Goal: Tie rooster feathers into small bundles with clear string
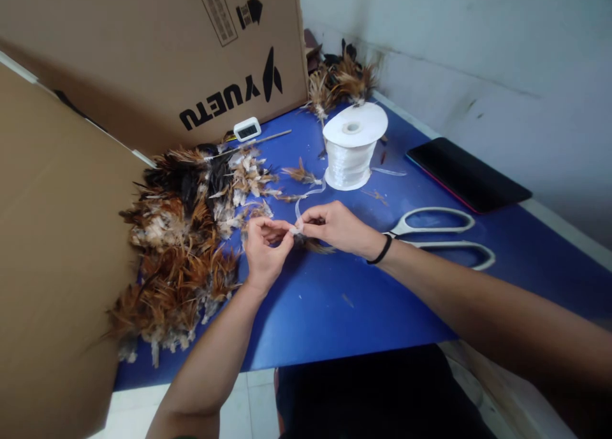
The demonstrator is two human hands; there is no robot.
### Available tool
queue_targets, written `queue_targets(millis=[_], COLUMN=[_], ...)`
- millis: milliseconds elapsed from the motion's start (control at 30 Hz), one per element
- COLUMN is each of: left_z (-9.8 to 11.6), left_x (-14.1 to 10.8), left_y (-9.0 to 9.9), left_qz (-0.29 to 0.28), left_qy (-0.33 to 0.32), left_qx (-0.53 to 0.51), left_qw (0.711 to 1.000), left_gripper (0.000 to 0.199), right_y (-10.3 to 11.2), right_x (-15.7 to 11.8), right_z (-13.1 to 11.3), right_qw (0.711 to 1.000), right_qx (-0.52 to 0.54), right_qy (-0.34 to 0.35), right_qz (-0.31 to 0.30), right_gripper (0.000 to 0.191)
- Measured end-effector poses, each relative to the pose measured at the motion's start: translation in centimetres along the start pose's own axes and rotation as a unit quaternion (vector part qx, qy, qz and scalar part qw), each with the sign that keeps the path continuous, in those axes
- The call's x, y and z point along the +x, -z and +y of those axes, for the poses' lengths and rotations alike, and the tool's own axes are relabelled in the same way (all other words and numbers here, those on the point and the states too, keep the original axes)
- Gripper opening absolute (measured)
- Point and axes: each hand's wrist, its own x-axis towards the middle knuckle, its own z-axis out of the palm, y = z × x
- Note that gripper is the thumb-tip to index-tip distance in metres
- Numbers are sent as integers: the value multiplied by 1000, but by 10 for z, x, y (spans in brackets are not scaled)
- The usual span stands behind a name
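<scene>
My left hand and my right hand meet over the blue table, fingertips pinched together. Between them is the end of a thin translucent ribbon, which runs back to a white spool standing beyond my hands. My left fingers pinch a small whitish piece at the ribbon's end. Under my right hand pokes out a brownish feather tuft, partly hidden by the fingers. A large pile of brown, black and white feathers lies to the left.
Cardboard boxes stand at the left and back. White-handled scissors lie right of my right wrist, near a black phone-like slab. A small white digital device sits at the back, with more feathers behind the spool.
</scene>
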Motion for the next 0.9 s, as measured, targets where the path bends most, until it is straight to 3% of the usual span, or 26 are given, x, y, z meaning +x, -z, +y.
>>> queue_targets(millis=[300, 667, 900], left_z=[-7, -8, -2], left_x=[1, -1, 0], left_y=[-2, -3, -8], left_qz=[30, 26, 52], left_qy=[-36, 5, 22], left_qx=[29, 4, -50], left_qw=[998, 1000, 997], left_gripper=[40, 39, 41], right_y=[-3, -6, -11], right_x=[2, -4, -5], right_z=[6, -4, -3], right_qw=[998, 977, 975], right_qx=[-53, -183, -173], right_qy=[24, 91, 99], right_qz=[16, 59, 100], right_gripper=[18, 9, 14])
